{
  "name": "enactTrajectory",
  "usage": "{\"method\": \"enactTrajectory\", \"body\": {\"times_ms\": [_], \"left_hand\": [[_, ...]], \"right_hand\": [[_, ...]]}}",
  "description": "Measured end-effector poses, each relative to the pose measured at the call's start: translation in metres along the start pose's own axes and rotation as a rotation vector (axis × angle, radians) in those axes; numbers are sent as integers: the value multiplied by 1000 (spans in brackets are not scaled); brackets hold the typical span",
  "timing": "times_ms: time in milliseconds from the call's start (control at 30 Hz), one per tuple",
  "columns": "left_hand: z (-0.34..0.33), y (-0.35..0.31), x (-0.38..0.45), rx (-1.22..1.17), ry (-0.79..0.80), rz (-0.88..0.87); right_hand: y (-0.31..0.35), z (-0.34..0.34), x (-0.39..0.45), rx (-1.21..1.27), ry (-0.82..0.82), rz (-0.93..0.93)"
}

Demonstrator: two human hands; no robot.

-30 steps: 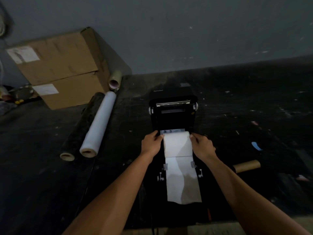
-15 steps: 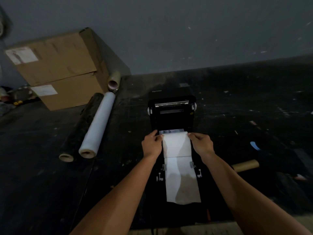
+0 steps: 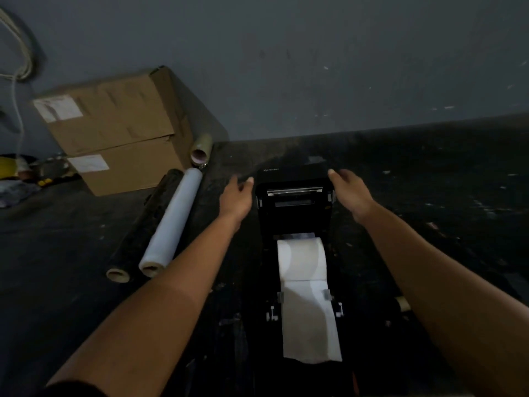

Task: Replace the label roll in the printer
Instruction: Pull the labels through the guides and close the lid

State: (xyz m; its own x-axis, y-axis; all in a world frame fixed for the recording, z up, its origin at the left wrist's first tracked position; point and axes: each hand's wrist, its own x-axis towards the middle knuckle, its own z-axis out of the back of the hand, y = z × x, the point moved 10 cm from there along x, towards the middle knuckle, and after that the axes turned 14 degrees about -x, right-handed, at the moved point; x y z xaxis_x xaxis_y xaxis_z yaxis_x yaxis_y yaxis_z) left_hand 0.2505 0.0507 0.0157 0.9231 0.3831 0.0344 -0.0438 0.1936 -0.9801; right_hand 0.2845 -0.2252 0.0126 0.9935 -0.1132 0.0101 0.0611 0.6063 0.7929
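A black label printer [image 3: 294,222] stands open on the dark table, its lid [image 3: 293,184] raised at the far end. A white label roll [image 3: 302,259] sits in its bay, and a strip of labels [image 3: 310,325] runs out toward me over the front. My left hand [image 3: 237,196] hovers at the lid's left side with fingers loosely spread, holding nothing. At the lid's right upper corner is my right hand [image 3: 347,190], also with relaxed fingers. Whether either hand touches the lid is unclear.
Left of the printer lie a white film roll [image 3: 171,224] and a black roll [image 3: 143,227]. Behind them are two stacked cardboard boxes [image 3: 114,130] and a small tube [image 3: 201,153]. An empty cardboard core [image 3: 402,303] lies at the right, partly behind my forearm.
Both hands have left the sides of the label roll and moved away from me to the raised lid. The roll stays in the bay.
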Motion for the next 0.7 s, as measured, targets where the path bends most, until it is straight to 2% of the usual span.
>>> {"method": "enactTrajectory", "body": {"times_ms": [100,333,467,600,700], "left_hand": [[-22,-3,3,33,96,14],[-12,2,-24,-99,83,16],[3,7,-59,-183,12,31],[13,21,-92,-208,-58,48],[18,37,-116,-236,-78,92]], "right_hand": [[-2,-14,8,-11,56,-22],[-11,-2,-16,39,24,-46],[-17,2,-56,44,13,25],[-37,0,-96,201,25,36],[-57,-6,-120,202,53,7]]}}
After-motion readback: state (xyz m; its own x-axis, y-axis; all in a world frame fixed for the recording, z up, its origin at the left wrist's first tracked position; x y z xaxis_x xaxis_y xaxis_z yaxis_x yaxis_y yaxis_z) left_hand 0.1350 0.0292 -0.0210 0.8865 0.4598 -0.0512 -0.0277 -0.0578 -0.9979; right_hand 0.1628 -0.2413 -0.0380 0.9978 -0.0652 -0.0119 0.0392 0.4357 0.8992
